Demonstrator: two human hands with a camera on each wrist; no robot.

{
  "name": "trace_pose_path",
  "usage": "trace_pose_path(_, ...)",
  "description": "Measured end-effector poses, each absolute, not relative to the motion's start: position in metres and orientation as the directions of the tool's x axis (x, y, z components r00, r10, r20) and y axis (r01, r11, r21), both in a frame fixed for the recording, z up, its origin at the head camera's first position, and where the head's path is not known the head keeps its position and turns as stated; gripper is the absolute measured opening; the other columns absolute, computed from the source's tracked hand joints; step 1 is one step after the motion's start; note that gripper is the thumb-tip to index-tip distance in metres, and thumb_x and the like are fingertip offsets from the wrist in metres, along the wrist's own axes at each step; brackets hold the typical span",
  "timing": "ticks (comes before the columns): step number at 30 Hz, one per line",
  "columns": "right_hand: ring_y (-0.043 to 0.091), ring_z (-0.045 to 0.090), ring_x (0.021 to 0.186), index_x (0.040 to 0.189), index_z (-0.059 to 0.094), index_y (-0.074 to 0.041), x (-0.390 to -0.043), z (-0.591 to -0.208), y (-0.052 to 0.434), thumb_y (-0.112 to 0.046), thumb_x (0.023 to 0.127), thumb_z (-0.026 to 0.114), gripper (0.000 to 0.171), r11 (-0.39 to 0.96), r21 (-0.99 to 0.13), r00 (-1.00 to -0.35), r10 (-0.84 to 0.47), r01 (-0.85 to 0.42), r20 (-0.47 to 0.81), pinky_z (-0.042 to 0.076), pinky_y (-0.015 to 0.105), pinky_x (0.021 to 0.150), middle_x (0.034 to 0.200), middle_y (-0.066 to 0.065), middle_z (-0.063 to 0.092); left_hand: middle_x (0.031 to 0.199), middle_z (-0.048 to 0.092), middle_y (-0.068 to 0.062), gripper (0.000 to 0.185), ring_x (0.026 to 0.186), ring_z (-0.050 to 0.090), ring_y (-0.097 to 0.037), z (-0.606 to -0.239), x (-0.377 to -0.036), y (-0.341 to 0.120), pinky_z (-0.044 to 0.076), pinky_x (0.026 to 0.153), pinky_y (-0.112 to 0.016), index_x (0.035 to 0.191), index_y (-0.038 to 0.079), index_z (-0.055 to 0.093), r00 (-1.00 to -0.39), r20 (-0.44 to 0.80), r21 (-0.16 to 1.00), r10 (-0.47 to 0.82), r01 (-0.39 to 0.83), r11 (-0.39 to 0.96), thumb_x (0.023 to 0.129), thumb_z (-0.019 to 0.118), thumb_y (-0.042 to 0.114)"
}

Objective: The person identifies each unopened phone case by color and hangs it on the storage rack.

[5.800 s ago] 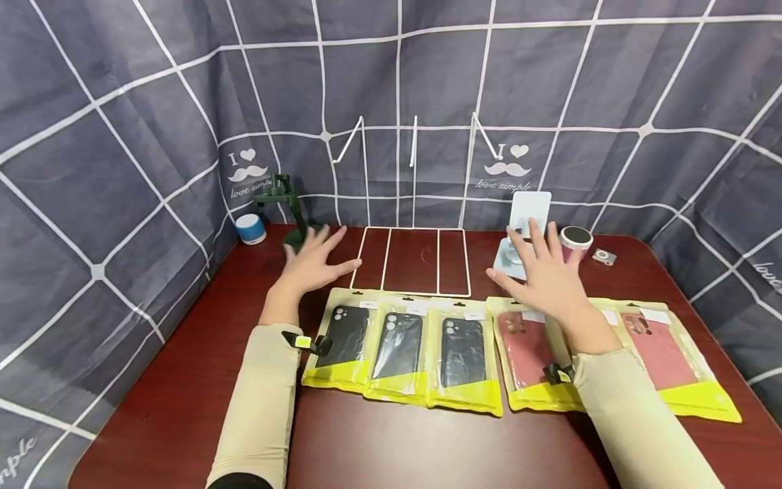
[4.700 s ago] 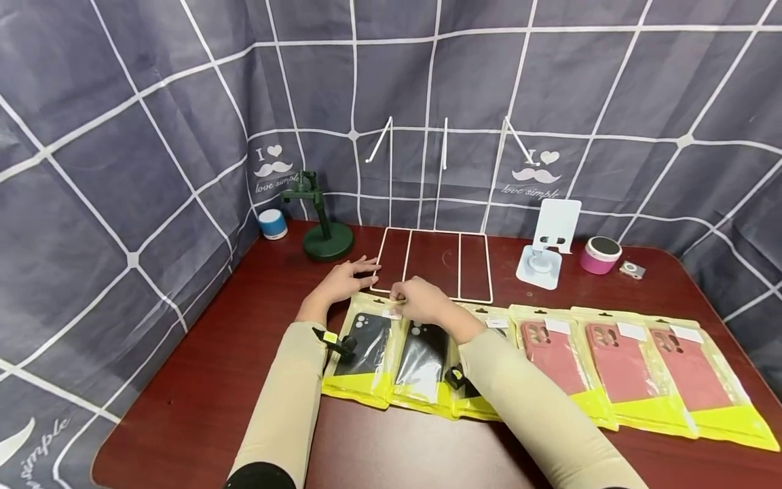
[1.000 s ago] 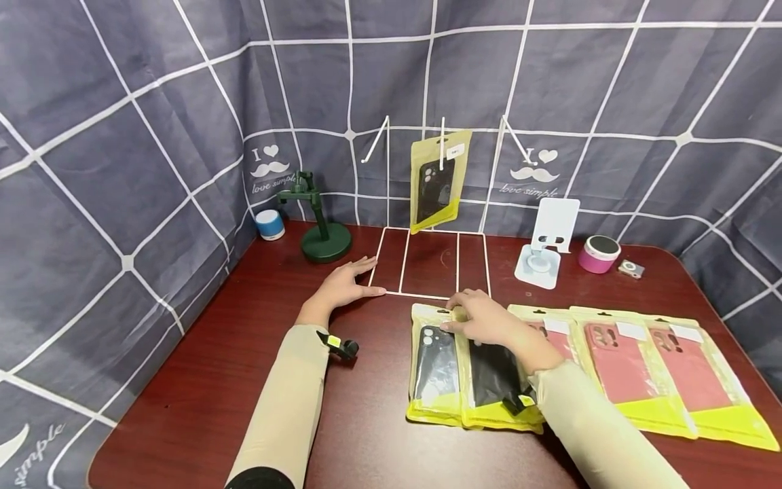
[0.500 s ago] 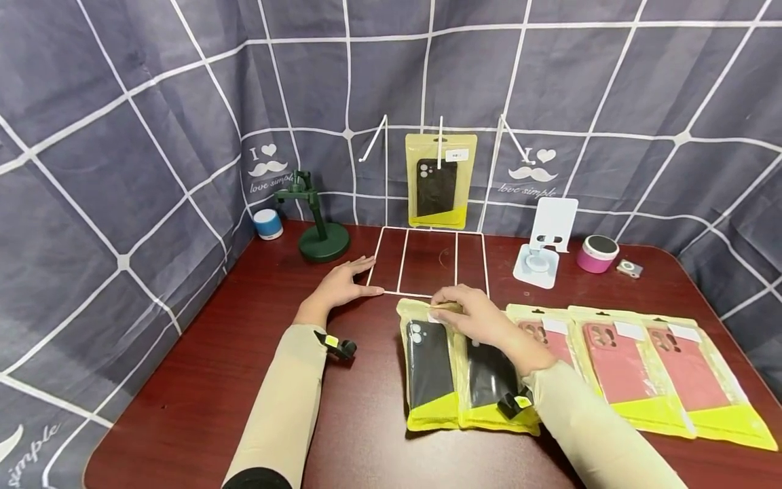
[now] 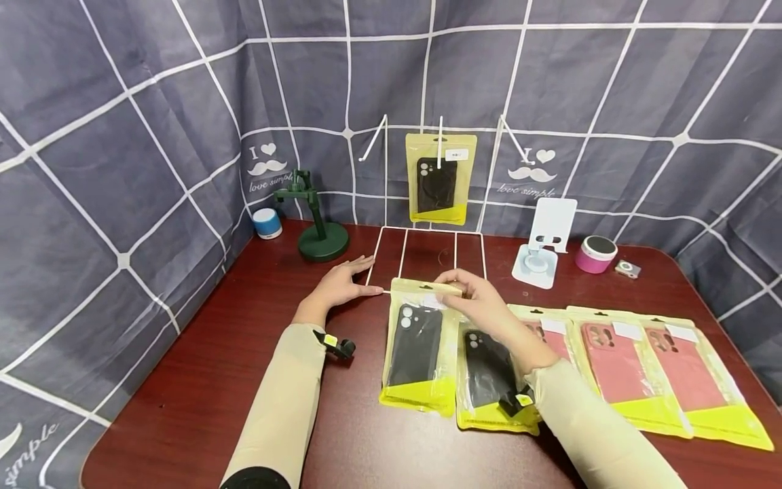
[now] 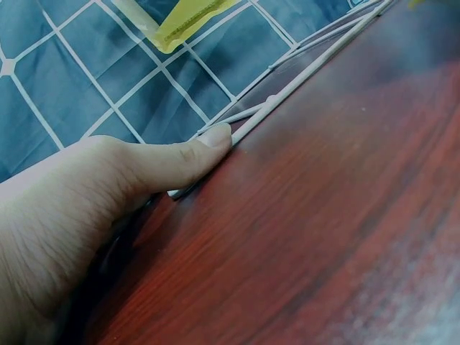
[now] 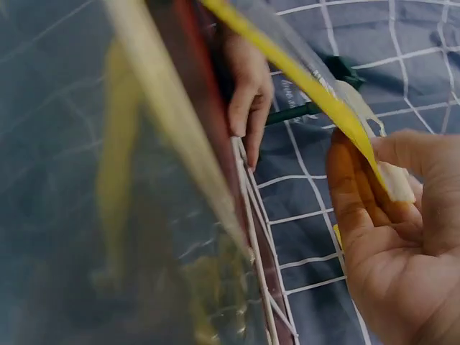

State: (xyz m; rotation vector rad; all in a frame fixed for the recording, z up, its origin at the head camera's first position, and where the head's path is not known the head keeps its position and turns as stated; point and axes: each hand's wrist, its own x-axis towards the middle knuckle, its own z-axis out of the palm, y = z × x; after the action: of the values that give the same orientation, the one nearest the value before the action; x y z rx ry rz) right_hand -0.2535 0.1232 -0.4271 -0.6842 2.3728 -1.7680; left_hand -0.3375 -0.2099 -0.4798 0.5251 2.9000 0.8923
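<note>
Right hand [image 5: 489, 309]: pinches the top edge of a yellow-and-clear plastic pouch holding a black phone case [image 5: 420, 346], lifted and tilted off the dark red wooden table [image 5: 183, 380].
Left hand [image 5: 338, 285]: fingers straight, flat on the table, thumb tip touching the front left corner of the white wire display rack [image 5: 427, 258]; judged to be steadying the base.
Done: one matching black-case pouch [image 5: 440, 178] hangs on the middle hook of the rack, beyond both hands.
In hand: the lifted pouch, between the two hands, just in front of the rack base.
Left, black: one further black-case pouch [image 5: 491, 380] lies flat under the right wrist.
Left, red: three red-case pouches [image 5: 641, 367] lie in a row to the right of the right hand.
Free hooks: the outer two, empty.
Progress: judged early; one of six pouches hung.
</note>
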Motion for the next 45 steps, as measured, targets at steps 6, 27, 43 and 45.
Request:
trace_pose_path(6,0.015,0.069,0.075,0.11,0.07,-0.005,-0.256,-0.415,0.13,-0.014,0.092,0.076,0.022,-0.075,-0.995,-0.94,-0.332,-0.061,0.083,0.059,0.031,0.065,0.084,0.002,0.074,0.164,0.028,0.002,0.098,0.151,0.022,-0.035,-0.483,-0.339,-0.21,0.02,0.121,-0.05,0.157,0.031,0.037,-0.942,0.023,0.546,0.335,0.292,0.785,0.076,0.068,0.077)
trace_pose_path(27,0.011,0.053,0.049,0.098,0.075,0.0,-0.241,-0.325,0.126,-0.015,0.091,0.077,0.017,0.057,-0.884,-0.882,-0.121,-0.464,0.455,0.043,0.022,0.046,0.062,0.005,0.065,0.162,0.034,0.0,0.095,0.15,0.027,-0.025,-0.48,-0.338,-0.211,0.025,0.12,-0.049,0.155,0.025,0.042,-0.935,0.073,0.523,0.347,0.332,0.785,0.078,0.07,0.073)
trace_pose_path(43,0.011,0.056,0.054,0.094,0.074,-0.003,-0.291,-0.26,0.107,-0.017,0.087,0.082,0.017,-0.025,-0.877,-0.878,0.003,-0.479,0.479,0.042,0.021,0.047,0.076,0.005,0.075,0.161,0.035,0.002,0.095,0.15,0.028,-0.023,-0.483,-0.341,-0.211,0.025,0.12,-0.047,0.154,0.027,0.044,-0.934,0.09,0.52,0.347,0.341,0.783,0.077,0.072,0.073)
trace_pose_path(45,0.01,0.056,0.054,0.094,0.074,-0.004,-0.295,-0.261,0.107,-0.018,0.087,0.082,0.017,-0.008,-0.883,-0.883,0.007,-0.469,0.469,0.041,0.021,0.048,0.076,0.004,0.075,0.161,0.035,0.002,0.094,0.15,0.028,-0.023,-0.483,-0.341,-0.211,0.026,0.12,-0.047,0.154,0.027,0.044,-0.935,0.086,0.519,0.344,0.337,0.785,0.077,0.072,0.073)
